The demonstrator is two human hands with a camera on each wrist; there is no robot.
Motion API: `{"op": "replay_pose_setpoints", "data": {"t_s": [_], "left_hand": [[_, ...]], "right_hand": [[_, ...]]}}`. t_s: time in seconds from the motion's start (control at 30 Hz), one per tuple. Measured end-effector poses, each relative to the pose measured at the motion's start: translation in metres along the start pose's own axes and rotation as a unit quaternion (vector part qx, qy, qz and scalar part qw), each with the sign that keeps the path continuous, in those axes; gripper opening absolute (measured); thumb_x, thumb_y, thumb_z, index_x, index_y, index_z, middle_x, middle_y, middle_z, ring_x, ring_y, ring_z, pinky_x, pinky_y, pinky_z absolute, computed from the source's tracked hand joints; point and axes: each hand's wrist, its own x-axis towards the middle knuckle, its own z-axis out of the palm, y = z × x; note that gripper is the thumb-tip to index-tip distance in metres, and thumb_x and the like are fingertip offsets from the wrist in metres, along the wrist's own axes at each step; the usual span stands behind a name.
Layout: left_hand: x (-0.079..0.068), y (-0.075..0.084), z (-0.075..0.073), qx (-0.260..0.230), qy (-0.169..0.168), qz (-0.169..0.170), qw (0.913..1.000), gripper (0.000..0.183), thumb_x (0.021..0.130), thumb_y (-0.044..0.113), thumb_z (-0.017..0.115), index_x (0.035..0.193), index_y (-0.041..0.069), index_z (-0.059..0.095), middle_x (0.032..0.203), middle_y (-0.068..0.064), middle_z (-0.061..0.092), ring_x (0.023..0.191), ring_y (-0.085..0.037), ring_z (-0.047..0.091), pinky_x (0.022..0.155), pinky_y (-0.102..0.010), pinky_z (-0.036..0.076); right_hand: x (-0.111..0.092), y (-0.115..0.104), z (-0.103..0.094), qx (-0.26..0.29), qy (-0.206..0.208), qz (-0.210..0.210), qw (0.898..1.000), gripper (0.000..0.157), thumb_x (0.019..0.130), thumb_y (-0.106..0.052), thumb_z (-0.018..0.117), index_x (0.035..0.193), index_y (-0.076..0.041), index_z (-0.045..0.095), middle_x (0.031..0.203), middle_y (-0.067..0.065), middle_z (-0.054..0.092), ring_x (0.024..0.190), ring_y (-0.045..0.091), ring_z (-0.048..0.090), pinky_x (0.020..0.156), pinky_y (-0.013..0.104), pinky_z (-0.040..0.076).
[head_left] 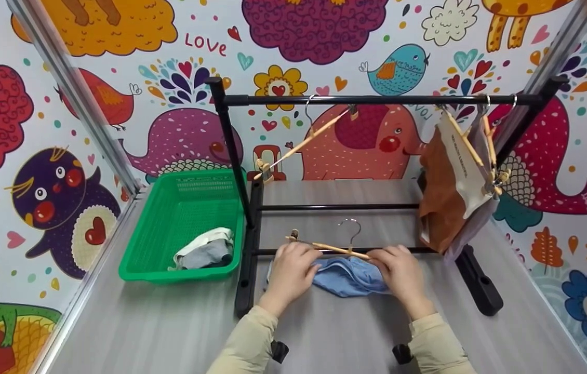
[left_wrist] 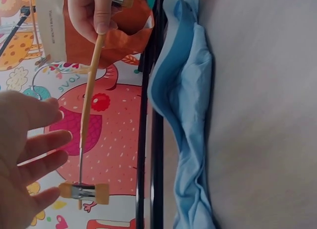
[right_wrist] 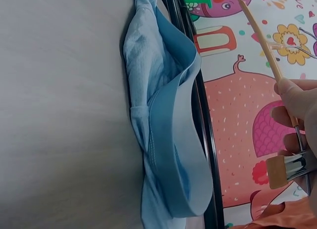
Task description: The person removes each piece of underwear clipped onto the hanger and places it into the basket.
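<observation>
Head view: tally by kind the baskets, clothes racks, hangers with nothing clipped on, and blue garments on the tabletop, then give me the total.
Green plastic basket: 1
Black clothes rack: 1
Bare wooden clip hangers: 2
Blue garment: 1
Total: 5

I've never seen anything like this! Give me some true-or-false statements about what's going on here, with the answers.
1. The right hand grips a wooden hanger. True.
2. The blue garment is clipped to that hanger. False: it lies unclipped on the table.
3. A brown garment hangs from the rack. True.
4. The green basket is empty. False: grey and white cloth lies in it.
5. The left hand is clenched into a fist. False: its fingers are spread.
</observation>
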Motion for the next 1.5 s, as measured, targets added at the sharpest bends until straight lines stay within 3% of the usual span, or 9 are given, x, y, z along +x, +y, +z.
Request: {"op": "replay_pose_setpoints", "data": {"t_s": [0.4,0.7,0.97,1.5], "left_hand": [[-0.007,0.003,0.023,-0.001,-0.033,-0.012,0.9994,0.024,0.081,0.022,0.08,0.103,0.016,0.073,0.097,0.002,0.068,0.093,-0.019,0.061,0.087,-0.042,0.045],[-0.01,0.008,0.037,0.019,-0.085,-0.04,0.9954,0.029,0.083,0.032,0.078,0.107,0.018,0.071,0.103,0.002,0.068,0.099,-0.02,0.06,0.088,-0.041,0.043],[-0.014,0.014,0.05,0.022,-0.124,-0.074,0.9893,0.036,0.084,0.036,0.077,0.114,0.017,0.071,0.11,0.001,0.067,0.103,-0.02,0.058,0.088,-0.041,0.042],[-0.025,0.025,0.077,0.037,-0.155,-0.145,0.9764,0.059,0.08,0.051,0.076,0.13,0.023,0.064,0.131,-0.007,0.06,0.122,-0.03,0.05,0.094,-0.056,0.038]], "right_hand": [[-0.013,0.006,-0.003,-0.021,0.006,0.056,0.998,0.02,0.076,-0.009,0.085,0.093,-0.019,0.078,0.085,-0.005,0.069,0.077,0.019,0.059,0.061,0.038,0.047],[-0.022,0.012,-0.006,-0.017,0.022,0.086,0.996,0.021,0.076,-0.007,0.085,0.093,-0.017,0.078,0.084,-0.001,0.069,0.076,0.022,0.059,0.062,0.041,0.047],[-0.028,0.016,-0.007,-0.008,0.011,0.12,0.993,0.017,0.078,-0.007,0.083,0.093,-0.014,0.077,0.09,0.002,0.072,0.085,0.028,0.063,0.072,0.044,0.049],[-0.035,0.017,-0.005,-0.008,0.015,0.138,0.99,0.018,0.077,-0.007,0.083,0.093,-0.013,0.077,0.088,0.004,0.072,0.082,0.029,0.061,0.07,0.045,0.048]]}}
